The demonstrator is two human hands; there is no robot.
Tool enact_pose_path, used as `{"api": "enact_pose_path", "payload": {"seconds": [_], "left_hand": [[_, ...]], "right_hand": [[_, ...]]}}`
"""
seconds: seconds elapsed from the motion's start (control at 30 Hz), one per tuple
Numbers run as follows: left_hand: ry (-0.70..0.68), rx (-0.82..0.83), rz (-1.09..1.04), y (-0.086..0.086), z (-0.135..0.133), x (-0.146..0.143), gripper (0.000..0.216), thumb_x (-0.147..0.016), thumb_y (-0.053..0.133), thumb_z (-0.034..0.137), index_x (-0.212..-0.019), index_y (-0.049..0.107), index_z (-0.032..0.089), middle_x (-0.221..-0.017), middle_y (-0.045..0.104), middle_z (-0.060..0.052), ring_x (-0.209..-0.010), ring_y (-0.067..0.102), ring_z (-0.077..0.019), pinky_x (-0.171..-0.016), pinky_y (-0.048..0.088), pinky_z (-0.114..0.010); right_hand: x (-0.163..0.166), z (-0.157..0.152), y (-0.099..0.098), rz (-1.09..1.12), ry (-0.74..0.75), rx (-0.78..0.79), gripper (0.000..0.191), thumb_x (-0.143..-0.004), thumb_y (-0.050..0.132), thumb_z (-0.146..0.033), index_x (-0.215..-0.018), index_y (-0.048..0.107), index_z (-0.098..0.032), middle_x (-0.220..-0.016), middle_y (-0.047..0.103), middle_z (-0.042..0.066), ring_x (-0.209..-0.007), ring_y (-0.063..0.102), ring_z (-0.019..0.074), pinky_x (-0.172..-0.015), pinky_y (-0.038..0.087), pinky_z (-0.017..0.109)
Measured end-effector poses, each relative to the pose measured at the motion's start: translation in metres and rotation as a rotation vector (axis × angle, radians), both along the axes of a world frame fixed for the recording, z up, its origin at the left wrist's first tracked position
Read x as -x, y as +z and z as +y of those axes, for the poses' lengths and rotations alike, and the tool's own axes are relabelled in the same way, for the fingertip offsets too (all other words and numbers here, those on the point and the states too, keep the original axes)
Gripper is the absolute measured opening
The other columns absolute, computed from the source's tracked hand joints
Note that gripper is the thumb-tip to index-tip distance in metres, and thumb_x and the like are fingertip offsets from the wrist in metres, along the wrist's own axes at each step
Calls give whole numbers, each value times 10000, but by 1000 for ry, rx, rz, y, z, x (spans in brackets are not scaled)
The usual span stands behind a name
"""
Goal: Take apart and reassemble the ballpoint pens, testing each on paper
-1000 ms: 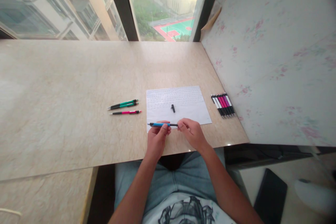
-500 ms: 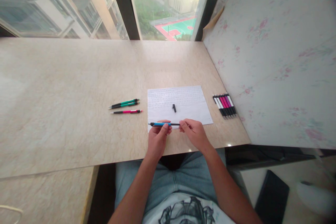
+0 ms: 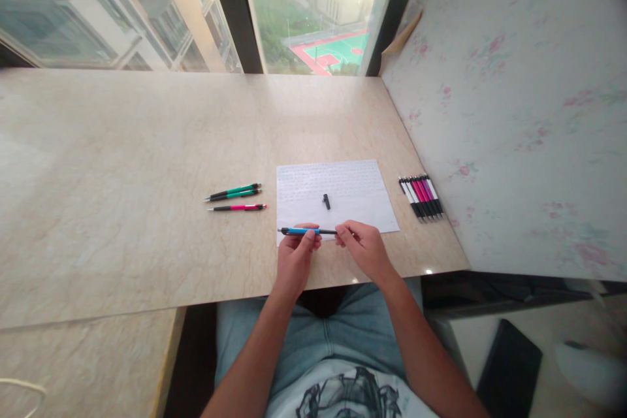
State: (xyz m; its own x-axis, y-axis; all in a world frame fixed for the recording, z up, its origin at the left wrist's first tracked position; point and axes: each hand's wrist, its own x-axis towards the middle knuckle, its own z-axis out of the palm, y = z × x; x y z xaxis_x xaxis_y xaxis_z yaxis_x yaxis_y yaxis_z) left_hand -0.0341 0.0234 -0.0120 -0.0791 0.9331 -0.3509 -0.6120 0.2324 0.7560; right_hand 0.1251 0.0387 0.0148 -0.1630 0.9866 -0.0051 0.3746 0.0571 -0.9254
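A slim blue-and-black pen point(image 3: 296, 231) lies level across my hands, just over the lower part of a written sheet of paper point(image 3: 343, 214). My left hand point(image 3: 296, 255) is closed round its blue barrel, thumb on top. At the thin black right end, the fingertips of my right hand point(image 3: 361, 245) are pinched on the pen. What exactly sits inside that pinch is hidden. Beyond my hands, a small black piece point(image 3: 326, 202) rests on the paper; its kind is too small to tell.
Left of the paper lie two green pens point(image 3: 235, 193) and a pink pen point(image 3: 240, 208). A row of several white, pink and purple pens point(image 3: 420, 198) is at the right, near the flowered wall point(image 3: 509, 111). The table's front edge runs just below my hands.
Both hands keep the same hold on the pen. The whole view has shifted very slightly; nothing on the table has visibly moved.
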Motion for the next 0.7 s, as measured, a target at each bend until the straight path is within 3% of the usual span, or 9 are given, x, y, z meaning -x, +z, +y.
{"api": "enact_pose_path", "payload": {"seconds": [0.2, 0.33, 0.5, 0.7], "left_hand": [[19, -2, -5, -3, 0, 0, 307, -696, 838, 363, -889, 737, 147, -677, 661, -17, -626, 578, -87, -626, 451, -211], [15, 2, -30, -1, 0, 0, 307, -685, 846, 362, -875, 742, 146, -667, 662, -16, -617, 573, -81, -617, 446, -199], [25, 2, -36, 0, 1, -1, 299, -679, 851, 355, -869, 746, 148, -663, 665, -18, -614, 572, -82, -620, 443, -202], [21, -6, -49, -1, 1, -1, 296, -685, 848, 349, -874, 746, 146, -670, 669, -21, -621, 573, -79, -624, 438, -195]], "right_hand": [[-1, -1, -2, -5, -51, -93, 137, -886, 601, -331, -892, 667, -211, -884, 710, 50, -800, 656, 177, -630, 504, 258], [1, -1, -2, 28, -75, -66, 196, -876, 617, -382, -967, 656, -213, -903, 712, 54, -815, 664, 183, -606, 501, 251], [1, 0, 0, -9, -7, -18, 395, -979, 462, -420, -715, 655, -198, -682, 685, 33, -666, 644, 169, -643, 487, 283], [-2, -1, 0, -17, -3, -114, 158, -913, 563, -299, -887, 689, -208, -868, 721, 47, -791, 660, 175, -643, 499, 265]]}}
